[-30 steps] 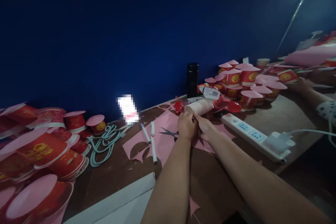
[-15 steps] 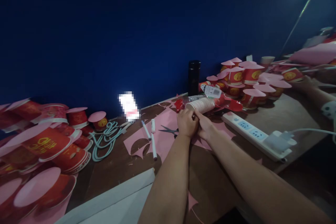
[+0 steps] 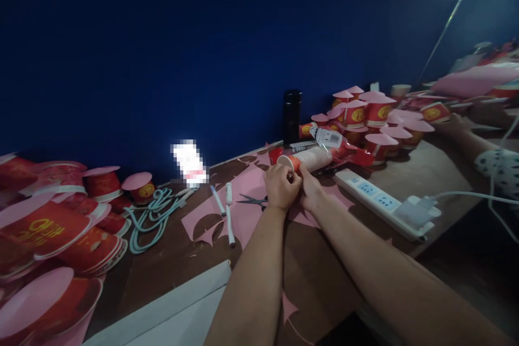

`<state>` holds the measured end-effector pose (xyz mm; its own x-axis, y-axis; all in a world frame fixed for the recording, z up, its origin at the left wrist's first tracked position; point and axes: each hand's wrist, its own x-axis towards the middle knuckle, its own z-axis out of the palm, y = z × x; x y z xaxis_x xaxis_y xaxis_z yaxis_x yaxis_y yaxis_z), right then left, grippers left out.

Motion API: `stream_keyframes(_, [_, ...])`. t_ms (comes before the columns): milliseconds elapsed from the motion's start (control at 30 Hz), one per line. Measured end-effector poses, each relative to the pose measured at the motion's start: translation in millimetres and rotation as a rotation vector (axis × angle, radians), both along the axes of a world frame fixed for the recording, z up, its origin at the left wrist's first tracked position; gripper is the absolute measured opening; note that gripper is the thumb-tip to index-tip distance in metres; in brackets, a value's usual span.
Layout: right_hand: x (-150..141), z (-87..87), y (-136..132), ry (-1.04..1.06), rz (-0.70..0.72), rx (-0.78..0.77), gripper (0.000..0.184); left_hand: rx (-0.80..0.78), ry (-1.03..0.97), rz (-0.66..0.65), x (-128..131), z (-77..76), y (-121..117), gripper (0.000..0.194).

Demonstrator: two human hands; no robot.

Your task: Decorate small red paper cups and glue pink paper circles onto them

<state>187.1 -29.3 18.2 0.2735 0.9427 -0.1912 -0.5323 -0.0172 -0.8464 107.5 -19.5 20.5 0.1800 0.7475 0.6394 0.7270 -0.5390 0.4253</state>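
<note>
A nested stack of paper cups (image 3: 316,158) lies on its side, partly in a clear plastic sleeve. Its end paper cup (image 3: 298,163) sticks out to the left, with orange-red wall showing. My left hand (image 3: 280,186) is closed on this end cup, fingertips partly hidden. Close beside it, my right hand (image 3: 310,190) curls against the near side of the stack, gripping it near the end cup. Under and around my hands lies cut pink paper (image 3: 243,216). Dark scissors (image 3: 252,200) rest on it, left of my left hand, with a white marker (image 3: 230,225) farther left.
A power strip (image 3: 381,203) with a plugged-in adapter sits right of my hands. Red cups with pink discs (image 3: 379,143) crowd the back right; more red cups (image 3: 60,224) fill the left. A black bottle (image 3: 292,117) stands behind. At far right is another person's hand (image 3: 454,127).
The end cup has come out leftward from the stack, exposing its orange-red wall. My left hand has moved slightly with it. The whole view has shifted a little.
</note>
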Motion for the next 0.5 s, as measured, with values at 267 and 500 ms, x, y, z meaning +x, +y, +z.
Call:
stream_keyframes(267, [7,1.7,6,0.205,0.072,-0.12,0.048,0.108,-0.13,0.098,-9,15.0,-6,0.01])
stream_keyframes(500, [7,2.8,-1,0.232,0.086,-0.142,0.043,0.275,-0.428,0.227,-66,68.5,-10,0.026])
